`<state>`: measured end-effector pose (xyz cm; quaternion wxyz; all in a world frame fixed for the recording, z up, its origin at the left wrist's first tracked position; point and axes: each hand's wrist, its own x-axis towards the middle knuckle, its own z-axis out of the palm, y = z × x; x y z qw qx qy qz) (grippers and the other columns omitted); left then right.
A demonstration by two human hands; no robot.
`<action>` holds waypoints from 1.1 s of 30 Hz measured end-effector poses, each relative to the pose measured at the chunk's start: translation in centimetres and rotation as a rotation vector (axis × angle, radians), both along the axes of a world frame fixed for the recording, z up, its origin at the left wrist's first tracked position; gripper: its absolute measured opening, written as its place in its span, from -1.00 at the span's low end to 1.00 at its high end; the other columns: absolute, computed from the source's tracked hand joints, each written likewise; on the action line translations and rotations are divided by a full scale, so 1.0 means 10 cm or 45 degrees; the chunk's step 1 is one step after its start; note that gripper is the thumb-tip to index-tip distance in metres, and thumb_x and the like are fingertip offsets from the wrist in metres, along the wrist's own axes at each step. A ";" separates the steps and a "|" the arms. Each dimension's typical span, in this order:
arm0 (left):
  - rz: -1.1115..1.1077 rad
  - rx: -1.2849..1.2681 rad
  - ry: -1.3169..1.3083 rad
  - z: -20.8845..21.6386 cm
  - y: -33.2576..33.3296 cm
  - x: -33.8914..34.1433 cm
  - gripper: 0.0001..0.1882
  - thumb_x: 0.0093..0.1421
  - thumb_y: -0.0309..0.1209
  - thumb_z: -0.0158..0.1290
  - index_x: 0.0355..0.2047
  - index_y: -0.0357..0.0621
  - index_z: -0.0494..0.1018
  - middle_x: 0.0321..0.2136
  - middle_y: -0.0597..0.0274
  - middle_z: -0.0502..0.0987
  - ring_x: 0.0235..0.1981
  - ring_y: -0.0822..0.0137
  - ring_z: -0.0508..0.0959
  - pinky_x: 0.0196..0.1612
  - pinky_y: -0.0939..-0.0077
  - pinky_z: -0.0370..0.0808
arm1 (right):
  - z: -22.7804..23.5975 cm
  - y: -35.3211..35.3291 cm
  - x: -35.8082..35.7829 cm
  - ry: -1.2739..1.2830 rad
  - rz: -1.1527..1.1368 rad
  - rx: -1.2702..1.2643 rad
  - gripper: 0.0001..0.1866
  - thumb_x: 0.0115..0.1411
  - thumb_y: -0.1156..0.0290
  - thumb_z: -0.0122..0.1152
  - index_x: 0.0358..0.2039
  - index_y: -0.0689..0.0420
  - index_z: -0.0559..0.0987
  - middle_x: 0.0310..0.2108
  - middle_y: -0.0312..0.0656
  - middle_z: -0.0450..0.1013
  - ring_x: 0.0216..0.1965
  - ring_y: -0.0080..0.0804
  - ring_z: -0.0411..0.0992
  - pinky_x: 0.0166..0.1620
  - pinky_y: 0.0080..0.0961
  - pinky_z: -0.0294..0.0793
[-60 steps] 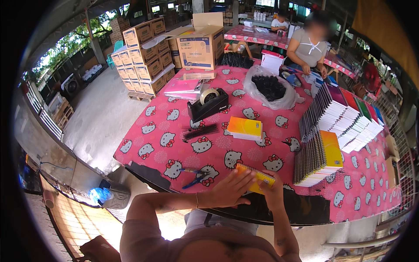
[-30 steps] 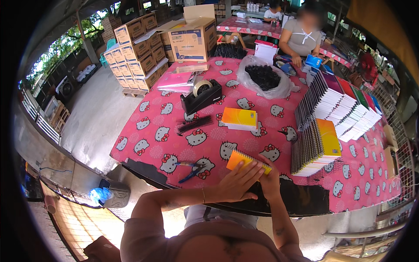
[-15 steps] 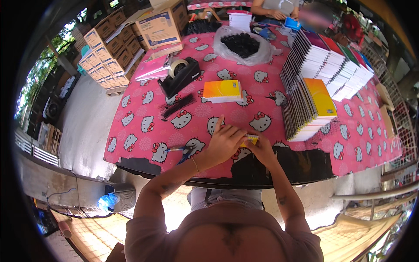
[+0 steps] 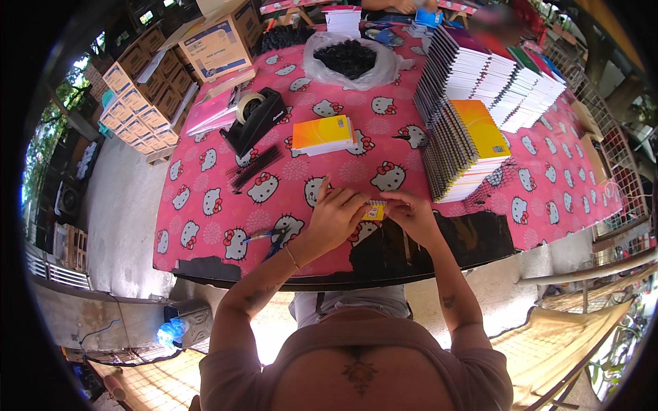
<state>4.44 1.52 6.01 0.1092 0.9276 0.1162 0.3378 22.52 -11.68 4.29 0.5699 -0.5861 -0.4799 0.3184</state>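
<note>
A small yellow spiral notebook [image 4: 373, 213] is between my hands near the table's front edge, largely covered by my left hand. My left hand [image 4: 336, 216] is closed over its left part, the index finger pointing away from me. At the notebook's right end, the thumb and bent fingers of my right hand [image 4: 410, 216] pinch its upper corner beside the binding. A blue-handled hand tool [image 4: 275, 241] lies left of my left wrist. Beyond my hands sits a short pile of yellow-orange pads [image 4: 322, 135], with loose black binding coils [image 4: 257, 168] to its left.
Tall stacks of yellow spiral notebooks [image 4: 480, 133] stand on the right. A black tape dispenser [image 4: 255, 123] is at the left, and a clear bag of black coils [image 4: 347, 59] farther back. Cartons [image 4: 218, 48] stand far left. Another person's hands [image 4: 404, 5] show at the far edge.
The whole view has shifted slightly. My right hand has drawn a little to the right and its fingers have opened somewhat, baring more of the yellow cover. My left hand keeps its hold.
</note>
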 end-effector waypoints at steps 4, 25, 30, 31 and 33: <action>0.008 0.033 0.071 -0.01 0.00 -0.01 -0.85 0.24 -0.38 0.17 -0.19 -0.05 0.55 -0.39 0.30 0.55 -0.31 0.23 0.57 0.33 -0.03 0.14 | 0.07 0.01 0.11 -0.116 0.058 -0.085 -0.76 0.26 0.58 0.23 -0.05 0.27 0.63 -0.33 -0.15 0.59 -0.28 -0.51 0.61 -0.13 -0.55 0.62; -0.459 -0.761 -0.312 1.60 -0.48 0.51 -0.66 0.23 -0.43 0.17 0.00 -0.29 0.51 -0.26 -0.03 0.58 -0.19 0.11 0.59 -0.13 0.14 0.54 | 1.27 -0.39 -0.28 0.229 -0.230 0.670 -0.36 0.25 0.54 0.27 0.32 0.22 0.28 0.14 -0.08 0.41 0.07 -0.39 0.43 -0.08 -0.46 0.53; -0.497 -0.020 -0.408 2.02 0.22 1.61 -0.66 0.24 -0.34 0.18 0.03 -0.09 0.58 -0.18 0.03 0.57 -0.16 0.09 0.59 0.00 0.18 0.48 | 1.93 -0.47 0.68 0.206 -0.232 0.406 -0.43 0.31 0.63 0.03 0.34 0.27 0.28 -0.03 -0.15 0.54 -0.21 -0.57 0.47 -0.19 -0.65 0.48; -0.600 -0.208 -0.289 2.00 0.30 1.83 -0.68 0.23 -0.34 0.18 -0.01 -0.08 0.61 -0.20 0.05 0.57 -0.18 0.06 0.58 -0.02 0.21 0.48 | 1.96 -0.50 0.97 0.014 -0.324 0.357 -0.47 0.31 0.61 0.06 0.30 0.27 0.34 -0.07 -0.14 0.55 -0.23 -0.54 0.48 -0.20 -0.62 0.49; -0.529 -0.197 -0.282 1.82 0.28 2.21 -0.72 0.22 -0.34 0.19 -0.07 -0.10 0.63 -0.23 0.06 0.56 -0.21 0.06 0.58 -0.06 0.22 0.48 | 1.88 -0.55 1.41 -0.354 -0.476 0.201 -0.54 0.31 0.54 0.12 0.22 0.27 0.44 -0.13 -0.11 0.58 -0.28 -0.49 0.50 -0.21 -0.56 0.50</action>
